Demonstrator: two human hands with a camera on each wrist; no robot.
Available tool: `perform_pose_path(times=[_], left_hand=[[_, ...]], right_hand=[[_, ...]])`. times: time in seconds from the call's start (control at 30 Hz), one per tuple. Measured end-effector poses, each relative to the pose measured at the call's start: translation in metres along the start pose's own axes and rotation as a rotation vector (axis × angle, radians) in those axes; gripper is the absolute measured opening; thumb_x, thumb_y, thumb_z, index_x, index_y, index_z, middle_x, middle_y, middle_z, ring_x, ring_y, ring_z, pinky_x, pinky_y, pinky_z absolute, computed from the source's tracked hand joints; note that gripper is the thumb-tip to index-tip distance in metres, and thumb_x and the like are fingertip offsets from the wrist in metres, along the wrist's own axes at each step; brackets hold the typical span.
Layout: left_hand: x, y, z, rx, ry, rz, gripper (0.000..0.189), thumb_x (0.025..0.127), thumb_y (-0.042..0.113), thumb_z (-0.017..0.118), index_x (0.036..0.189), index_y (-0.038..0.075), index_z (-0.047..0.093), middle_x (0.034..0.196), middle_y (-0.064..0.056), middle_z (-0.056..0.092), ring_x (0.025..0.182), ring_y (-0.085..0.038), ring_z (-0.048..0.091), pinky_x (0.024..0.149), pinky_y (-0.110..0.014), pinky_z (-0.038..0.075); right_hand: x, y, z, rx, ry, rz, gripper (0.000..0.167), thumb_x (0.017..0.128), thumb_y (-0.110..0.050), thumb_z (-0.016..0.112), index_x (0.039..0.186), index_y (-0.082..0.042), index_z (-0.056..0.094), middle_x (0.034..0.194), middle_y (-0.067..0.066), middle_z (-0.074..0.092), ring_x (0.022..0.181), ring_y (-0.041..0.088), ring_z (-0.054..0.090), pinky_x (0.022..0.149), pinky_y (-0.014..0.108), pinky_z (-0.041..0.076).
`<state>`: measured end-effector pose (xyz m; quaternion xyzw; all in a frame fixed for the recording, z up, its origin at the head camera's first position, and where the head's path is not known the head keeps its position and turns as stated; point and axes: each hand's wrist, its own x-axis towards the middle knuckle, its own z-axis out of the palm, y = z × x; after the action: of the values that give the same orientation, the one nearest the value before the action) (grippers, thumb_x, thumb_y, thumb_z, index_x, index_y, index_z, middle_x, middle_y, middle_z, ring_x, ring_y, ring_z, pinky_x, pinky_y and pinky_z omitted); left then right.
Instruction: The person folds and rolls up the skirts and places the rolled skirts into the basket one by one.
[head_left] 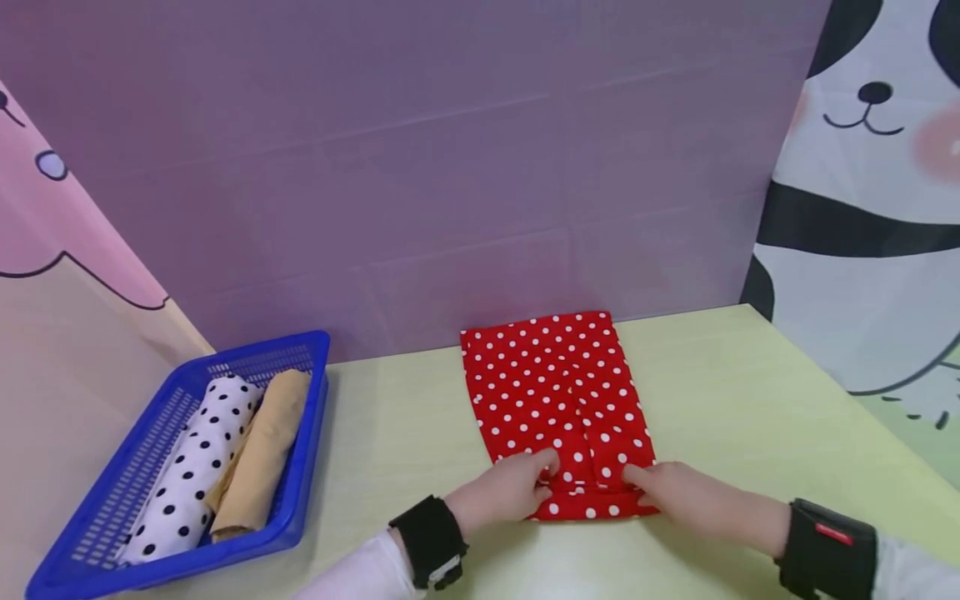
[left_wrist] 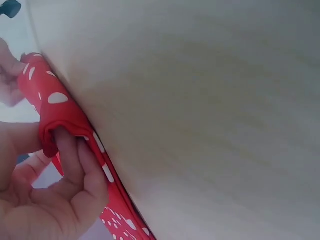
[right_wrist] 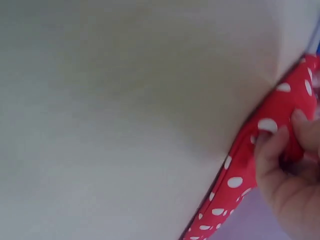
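A red cloth with white polka dots (head_left: 536,392) lies on the table, folded into a long panel with its near edge turned over in a narrow strip. My left hand (head_left: 517,486) pinches the left end of that strip. In the left wrist view, the left fingers (left_wrist: 70,155) are tucked into the end of the fold, with the thumb on the other side. At the strip's right end my right hand (head_left: 678,500) pinches the fabric between thumb and curled fingers, as the right wrist view shows on the dotted cloth (right_wrist: 235,182).
On the left stands a blue plastic basket (head_left: 318,400) holding a rolled white cloth with black dots (head_left: 191,475) and a rolled tan cloth (head_left: 262,458). A purple backdrop (head_left: 450,167) rises at the table's (head_left: 750,392) far edge, and a panda-print sheet (head_left: 862,317) hangs at right.
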<state>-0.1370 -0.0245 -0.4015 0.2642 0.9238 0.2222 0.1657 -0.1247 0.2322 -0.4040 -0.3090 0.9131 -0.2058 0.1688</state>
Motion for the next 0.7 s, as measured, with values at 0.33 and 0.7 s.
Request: perform_pose_path(times=[0.33,0.7], left_hand=[[0.001,0.004,0.000,0.120,0.053,0.013,0.012,0.080,0.018,0.075,0.083,0.014,0.063,0.069,0.008,0.056,0.060,-0.004,0.047,0.058,-0.015,0.041],[-0.003,0.015,0.003,0.609,0.072,0.169,0.048,0.069,0.038,0.082,0.113,0.027,0.066,0.105,0.006,0.062,0.096,-0.008,0.056,0.087,-0.030,0.049]], right_hand=[[0.005,0.003,-0.012,0.129,0.086,0.136,0.016,0.080,-0.016,0.073,0.074,-0.013,0.058,0.067,-0.008,0.056,0.058,0.005,0.048,0.053,0.021,0.044],[0.012,-0.022,-0.005,-0.506,0.257,-0.022,0.036,0.066,-0.024,0.085,0.094,-0.010,0.068,0.088,0.002,0.056,0.081,0.014,0.051,0.068,0.027,0.053]])
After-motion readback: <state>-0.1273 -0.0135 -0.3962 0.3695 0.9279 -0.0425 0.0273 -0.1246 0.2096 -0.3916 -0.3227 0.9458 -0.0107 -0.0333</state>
